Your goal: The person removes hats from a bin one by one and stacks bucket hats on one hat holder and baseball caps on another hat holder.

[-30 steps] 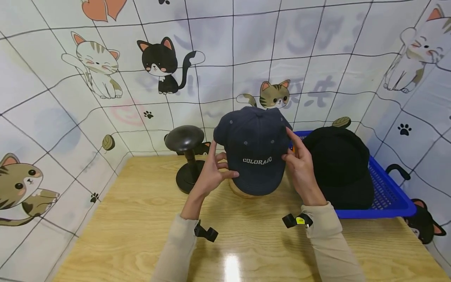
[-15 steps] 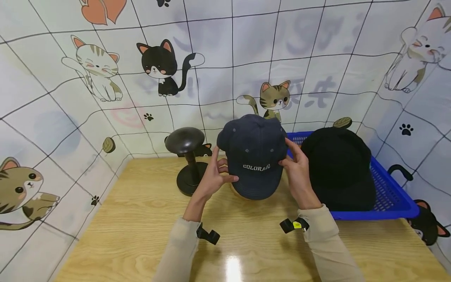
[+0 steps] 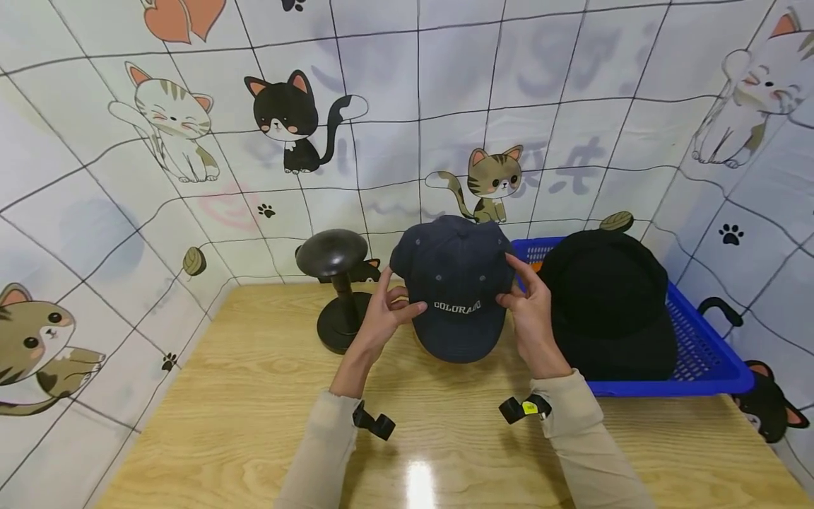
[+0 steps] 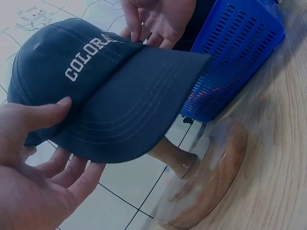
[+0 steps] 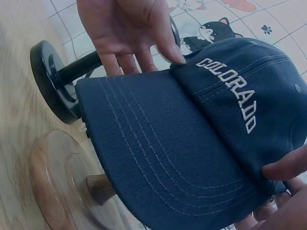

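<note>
Behind the navy cap (image 3: 454, 272) spreads a white backdrop (image 3: 394, 85) with cartoon cats, and below it a wood-grain table (image 3: 254, 424). To the cap's right stands a blue basket (image 3: 668, 387); a black cap (image 3: 607, 297) sits in it, overlapping the front rim. The navy cap itself is up between my hands, brim towards me and tipped down, above the round base of a wooden stand (image 4: 211, 177); whether it rests on that stand I cannot tell, since it hides the top. A black stand (image 3: 343, 290) is upright to the cap's left. My left hand (image 3: 381, 318) pinches the cap's left side, thumb on the front; my right hand (image 3: 533, 314) pinches its right side the same way. Between my thumbs runs white lettering (image 3: 456, 308), COLORADO.
</note>
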Available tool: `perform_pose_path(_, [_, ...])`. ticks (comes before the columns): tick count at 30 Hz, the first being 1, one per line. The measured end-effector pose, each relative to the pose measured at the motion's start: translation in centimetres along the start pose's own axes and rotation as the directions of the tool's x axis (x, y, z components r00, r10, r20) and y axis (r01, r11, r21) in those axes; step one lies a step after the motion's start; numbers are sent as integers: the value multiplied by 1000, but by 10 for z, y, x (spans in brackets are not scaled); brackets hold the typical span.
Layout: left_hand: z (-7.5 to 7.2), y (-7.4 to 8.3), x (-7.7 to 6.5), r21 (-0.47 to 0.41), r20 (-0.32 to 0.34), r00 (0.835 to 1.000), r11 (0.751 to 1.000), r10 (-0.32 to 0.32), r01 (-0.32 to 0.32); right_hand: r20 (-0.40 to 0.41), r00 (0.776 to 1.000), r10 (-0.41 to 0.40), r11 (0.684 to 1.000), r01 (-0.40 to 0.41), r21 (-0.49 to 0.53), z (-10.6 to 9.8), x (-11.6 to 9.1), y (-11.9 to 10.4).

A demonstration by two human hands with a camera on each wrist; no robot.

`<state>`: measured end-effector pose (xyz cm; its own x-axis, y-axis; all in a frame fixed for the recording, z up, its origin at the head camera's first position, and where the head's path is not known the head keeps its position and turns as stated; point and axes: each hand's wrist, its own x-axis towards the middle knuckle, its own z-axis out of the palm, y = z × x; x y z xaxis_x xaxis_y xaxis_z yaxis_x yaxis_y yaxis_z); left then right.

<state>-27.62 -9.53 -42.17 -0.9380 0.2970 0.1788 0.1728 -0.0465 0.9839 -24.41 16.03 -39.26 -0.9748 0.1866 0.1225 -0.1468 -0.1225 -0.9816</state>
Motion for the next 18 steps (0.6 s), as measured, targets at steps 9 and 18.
perform_pose_path(9, [0, -1, 0, -4, -49, 999, 1000, -24, 24, -5, 1000, 31, 1000, -31, -6, 3, -2, 3])
perform_pose_path(18, [1, -4, 1, -12, -57, 998, 999, -37, 36, -52, 997, 59, 997, -61, -50, 4, 0, 6])
